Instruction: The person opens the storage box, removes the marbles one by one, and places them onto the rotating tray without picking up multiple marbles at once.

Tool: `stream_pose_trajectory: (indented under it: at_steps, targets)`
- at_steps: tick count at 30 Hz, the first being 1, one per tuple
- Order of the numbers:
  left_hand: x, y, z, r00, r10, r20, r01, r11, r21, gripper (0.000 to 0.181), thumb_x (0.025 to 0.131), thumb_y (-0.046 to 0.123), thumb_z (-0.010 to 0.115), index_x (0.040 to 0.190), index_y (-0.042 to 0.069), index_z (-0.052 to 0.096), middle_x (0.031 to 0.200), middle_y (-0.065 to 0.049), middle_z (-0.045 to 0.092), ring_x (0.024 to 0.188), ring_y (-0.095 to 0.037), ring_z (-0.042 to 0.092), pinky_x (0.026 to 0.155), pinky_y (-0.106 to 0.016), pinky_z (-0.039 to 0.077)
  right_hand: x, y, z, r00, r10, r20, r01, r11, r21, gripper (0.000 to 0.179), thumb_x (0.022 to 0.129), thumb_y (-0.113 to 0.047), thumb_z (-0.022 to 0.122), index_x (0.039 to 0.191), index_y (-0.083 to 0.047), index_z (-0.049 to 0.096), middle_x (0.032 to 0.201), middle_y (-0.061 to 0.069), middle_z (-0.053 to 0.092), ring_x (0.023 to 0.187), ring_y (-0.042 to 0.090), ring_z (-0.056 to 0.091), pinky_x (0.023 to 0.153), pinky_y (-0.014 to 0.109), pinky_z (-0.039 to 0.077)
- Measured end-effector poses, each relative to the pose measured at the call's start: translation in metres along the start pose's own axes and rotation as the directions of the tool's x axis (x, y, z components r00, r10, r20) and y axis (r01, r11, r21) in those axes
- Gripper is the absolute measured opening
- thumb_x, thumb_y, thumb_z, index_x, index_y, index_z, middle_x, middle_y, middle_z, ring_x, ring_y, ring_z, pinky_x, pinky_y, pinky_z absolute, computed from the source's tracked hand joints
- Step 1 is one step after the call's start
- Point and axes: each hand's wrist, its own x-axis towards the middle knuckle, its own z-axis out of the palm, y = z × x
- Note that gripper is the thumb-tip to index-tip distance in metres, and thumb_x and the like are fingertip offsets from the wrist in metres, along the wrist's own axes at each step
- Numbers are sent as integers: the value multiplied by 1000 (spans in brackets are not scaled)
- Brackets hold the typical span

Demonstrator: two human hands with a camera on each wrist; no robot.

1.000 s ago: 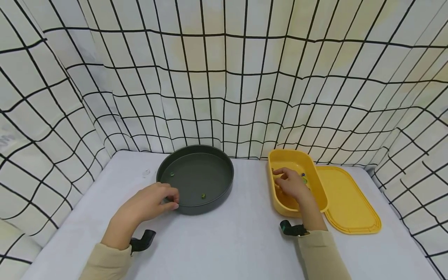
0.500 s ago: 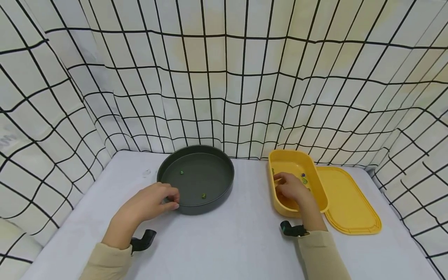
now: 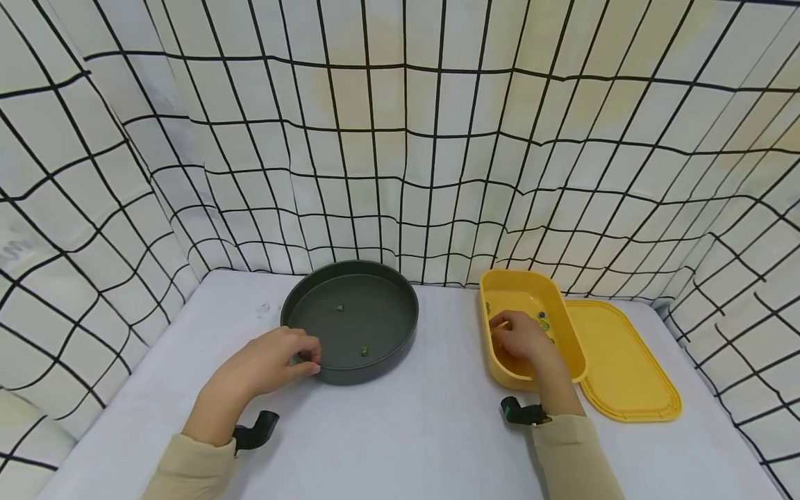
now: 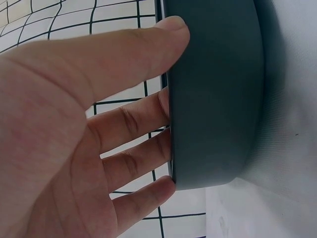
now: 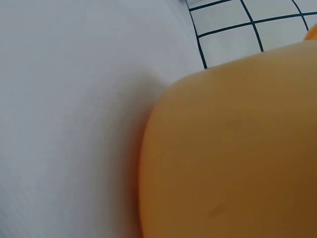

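Observation:
My left hand (image 3: 269, 362) grips the near-left edge of a round dark grey pan (image 3: 356, 326). In the left wrist view the thumb lies on the outside of the pan wall (image 4: 213, 99), and the fingers reach over the rim. Two small green pieces lie in the pan, a farther one (image 3: 340, 307) and a nearer one (image 3: 364, 352). My right hand (image 3: 523, 337) is down inside a yellow tub (image 3: 509, 376), fingers bent toward its floor; I cannot tell whether they hold anything. The tub's wall (image 5: 233, 139) hides them in the right wrist view.
A small blue piece (image 3: 542, 315) and green bits (image 3: 544, 324) lie in the tub, right of the hand. A flat yellow lid (image 3: 615, 354) rests on the white table (image 3: 400, 437), against the tub's right side. Black-gridded white sheeting (image 3: 412, 153) rises behind and at both sides.
The farther green piece has moved right across the pan floor. My right hand has shifted slightly nearer and lower in the tub. My left hand keeps its place on the rim.

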Motion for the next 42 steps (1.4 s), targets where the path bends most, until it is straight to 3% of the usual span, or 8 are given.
stream_pose_trajectory:
  at_steps: [5,9,13,19,27,32,35,42]
  targets:
    - [0,-1,1,1000,2,7,-2,1000,-10,17,87,21,77,83,31,64,83,16,57,78,-11,53,71,-32,45,0,-1,-2,997,-66,-27,67,997,38,25,97,-19,59,119,-9,64,105,12,63,88,24,57,76,33,49]
    - [-1,-2,1,1000,4,4,-4,1000,-7,17,87,20,78,83,31,64,83,16,57,79,-11,53,71,-31,45,1,-2,-4,995,-97,-24,99,972,212,26,97,-16,58,121,-5,62,100,14,62,84,24,61,75,33,55]
    - [-1,-2,1,1000,8,-3,-8,1000,-7,17,86,20,78,84,31,65,84,16,58,79,-11,54,71,-32,46,1,-5,-7,993,-108,-50,119,919,375,27,98,-17,60,120,-2,61,105,16,62,86,25,63,78,34,58]
    - [-1,-4,1,1000,5,-1,-5,1000,-7,17,87,21,78,84,31,65,85,16,59,80,-12,54,71,-32,46,-7,-20,-12,983,-166,-74,180,840,513,32,100,-16,57,126,5,58,114,19,60,89,25,63,83,36,58]
    - [-2,-3,2,1000,10,-3,-10,1000,-13,17,87,20,77,84,31,65,84,17,57,81,-13,54,72,-32,45,-12,-39,-10,958,-284,-44,238,697,676,27,100,-13,58,123,1,58,111,14,60,93,24,63,85,34,57]
    - [-2,-3,3,1000,1,-1,-1,1000,-12,18,87,21,77,83,32,64,84,17,57,82,-14,53,73,-33,44,-16,-55,-2,942,-334,18,215,646,733,18,99,-11,59,116,-4,61,106,10,62,90,22,63,86,35,57]
    - [-1,-3,3,1000,-6,0,6,1000,-10,18,87,21,77,83,32,64,84,17,57,83,-14,53,74,-34,45,-17,-62,3,937,-348,42,199,628,753,16,99,-10,59,114,-5,61,104,9,62,88,21,63,86,35,57]
    - [-1,-2,1,1000,-26,8,26,1000,-7,17,87,22,78,84,32,65,85,16,58,83,-14,53,74,-34,45,-15,-85,21,928,-361,95,162,618,769,16,98,-7,58,113,-3,62,104,10,62,90,25,65,86,36,57]
